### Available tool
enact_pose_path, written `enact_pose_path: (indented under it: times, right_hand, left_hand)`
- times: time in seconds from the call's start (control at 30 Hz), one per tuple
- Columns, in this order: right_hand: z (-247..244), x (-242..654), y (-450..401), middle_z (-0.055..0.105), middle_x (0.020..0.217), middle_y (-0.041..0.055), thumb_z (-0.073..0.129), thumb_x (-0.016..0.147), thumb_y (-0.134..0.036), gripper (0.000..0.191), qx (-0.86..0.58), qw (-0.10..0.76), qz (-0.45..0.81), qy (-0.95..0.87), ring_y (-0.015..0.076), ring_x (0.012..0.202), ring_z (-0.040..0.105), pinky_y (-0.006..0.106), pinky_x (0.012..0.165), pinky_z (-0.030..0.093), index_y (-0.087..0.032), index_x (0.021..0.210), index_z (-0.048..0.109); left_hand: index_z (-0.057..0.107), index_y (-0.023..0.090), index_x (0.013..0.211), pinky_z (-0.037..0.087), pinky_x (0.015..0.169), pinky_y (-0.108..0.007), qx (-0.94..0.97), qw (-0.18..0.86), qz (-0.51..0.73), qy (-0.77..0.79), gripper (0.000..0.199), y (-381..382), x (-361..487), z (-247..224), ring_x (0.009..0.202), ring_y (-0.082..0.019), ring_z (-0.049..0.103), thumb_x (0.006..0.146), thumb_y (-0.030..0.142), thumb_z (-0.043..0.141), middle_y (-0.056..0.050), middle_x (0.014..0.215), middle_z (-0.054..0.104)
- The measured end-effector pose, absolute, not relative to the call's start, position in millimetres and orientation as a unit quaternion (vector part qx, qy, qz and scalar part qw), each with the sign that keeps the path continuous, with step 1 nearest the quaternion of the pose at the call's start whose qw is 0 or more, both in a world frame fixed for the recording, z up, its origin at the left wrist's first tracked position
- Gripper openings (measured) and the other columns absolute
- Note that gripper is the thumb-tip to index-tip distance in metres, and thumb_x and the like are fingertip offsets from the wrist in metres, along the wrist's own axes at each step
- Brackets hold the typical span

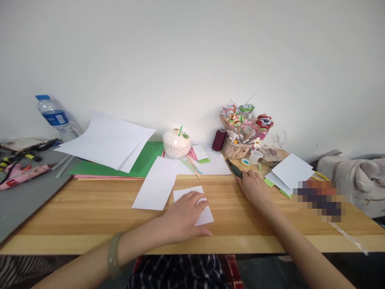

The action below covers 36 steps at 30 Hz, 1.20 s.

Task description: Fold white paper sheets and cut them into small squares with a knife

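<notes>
My left hand (189,213), with a ring and a bangle, lies over a small white paper (205,217) on the wooden table. Its fingers are spread and the thumb stands apart; part of the paper is hidden beneath. My right hand (255,185) is closed on a slim, dark green tool (234,168) whose narrow end points away toward the back left. Its exact kind does not show. Left of the small paper lies a longer white sheet (157,185), its far end overlapping other papers.
Large white sheets (105,138) rest on green paper (148,158) at the left. Along the wall stand a bottle (54,116), a white textured pot (177,144), a maroon thread spool (219,140) and a basket (236,150) of paper flowers. White cards (290,172) lie at the right.
</notes>
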State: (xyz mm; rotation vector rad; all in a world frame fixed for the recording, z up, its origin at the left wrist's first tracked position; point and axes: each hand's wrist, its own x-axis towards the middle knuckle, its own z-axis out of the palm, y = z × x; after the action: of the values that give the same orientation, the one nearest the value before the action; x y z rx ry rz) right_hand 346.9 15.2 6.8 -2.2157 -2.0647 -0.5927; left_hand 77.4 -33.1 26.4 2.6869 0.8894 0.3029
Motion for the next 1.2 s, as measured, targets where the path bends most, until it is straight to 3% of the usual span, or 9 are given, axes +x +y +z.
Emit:
enact_pose_path:
  times: [0.07,0.17,0.3,0.4,0.53,0.63,0.77,1.03,1.2]
  right_hand:
    - [9,347,12,0.060,0.087,0.0142,0.042,0.089,-0.027,0.026,-0.722,0.028,-0.205,-0.661,0.0241,0.086,0.057,0.036,0.071,0.044,-0.007,0.092,0.059]
    - [21,348,-2,0.057,0.095,0.0199,0.033,0.092,-0.031,0.037,-0.725,0.049,-0.225,-0.649,0.0273,0.084,0.058,0.036,0.064,0.045,-0.003,0.106,0.053]
    - [45,349,-37,0.053,0.113,0.0170,0.028,0.092,-0.042,0.046,-0.703,0.091,-0.233,-0.666,0.0250,0.081,0.061,0.033,0.053,0.047,-0.010,0.123,0.040]
    - [51,344,-74,0.059,0.101,0.0114,0.029,0.092,-0.043,0.041,-0.605,0.130,-0.187,-0.763,0.0212,0.074,0.064,0.029,0.052,0.050,-0.015,0.118,0.043]
    - [42,330,-127,0.063,0.096,0.0076,0.028,0.094,-0.036,0.038,-0.493,0.112,-0.142,-0.851,0.0136,0.059,0.065,0.020,0.043,0.049,-0.017,0.125,0.040]
    - [29,323,-155,0.063,0.096,0.0053,0.030,0.090,-0.018,0.043,-0.463,0.069,-0.103,-0.877,0.0111,0.051,0.063,0.021,0.045,0.050,-0.019,0.133,0.034]
    - [8,325,-170,0.059,0.101,0.0051,0.029,0.068,0.005,0.079,-0.452,0.007,-0.042,-0.891,0.0082,0.051,0.062,0.018,0.046,0.049,-0.023,0.141,0.023]
    - [-6,325,-164,0.056,0.097,0.0061,0.030,0.068,0.005,0.079,-0.449,-0.012,-0.075,-0.890,0.0083,0.046,0.059,0.019,0.040,0.047,-0.021,0.142,0.020]
    - [-4,325,-165,0.057,0.095,0.0052,0.029,0.071,0.004,0.077,-0.443,0.006,-0.070,-0.894,0.0069,0.046,0.058,0.016,0.037,0.043,-0.022,0.142,0.020]
  left_hand:
    - [0.050,0.012,0.119,0.038,0.097,-0.042,0.942,0.125,0.086,0.300,0.066,-40,74,20,0.115,-0.029,0.045,0.071,0.054,0.065,-0.014,0.123,0.051]
    - [0.058,0.013,0.107,0.043,0.091,-0.039,0.948,0.086,0.075,0.298,0.041,-42,64,10,0.109,-0.027,0.052,0.078,0.042,0.063,-0.012,0.116,0.058]
    - [0.060,0.011,0.103,0.046,0.088,-0.034,0.958,0.029,0.089,0.271,0.024,-41,49,2,0.106,-0.023,0.055,0.085,0.027,0.055,-0.012,0.116,0.060]
    - [0.059,0.010,0.106,0.044,0.091,-0.032,0.963,-0.009,0.094,0.251,0.023,-41,43,-1,0.107,-0.022,0.055,0.085,0.015,0.051,-0.011,0.117,0.060]
    - [0.061,0.013,0.097,0.045,0.086,-0.030,0.965,0.005,0.095,0.244,0.018,-38,44,4,0.098,-0.019,0.058,0.085,0.010,0.047,-0.008,0.106,0.065]
    - [0.059,0.015,0.101,0.039,0.093,-0.035,0.963,-0.002,0.100,0.250,0.019,-33,50,6,0.107,-0.021,0.053,0.088,0.014,0.046,-0.007,0.111,0.062]
    - [0.043,0.019,0.126,0.026,0.102,-0.044,0.965,0.000,0.081,0.251,0.036,-27,57,1,0.130,-0.025,0.031,0.092,0.030,0.043,-0.004,0.139,0.040]
    - [0.036,0.024,0.133,0.023,0.104,-0.037,0.966,0.042,0.022,0.253,0.041,-17,54,-8,0.134,-0.020,0.024,0.095,0.039,0.033,0.001,0.145,0.029]
    - [0.035,0.026,0.134,0.021,0.105,-0.034,0.965,0.048,0.036,0.257,0.039,-18,53,-10,0.134,-0.017,0.024,0.097,0.035,0.026,0.004,0.145,0.030]
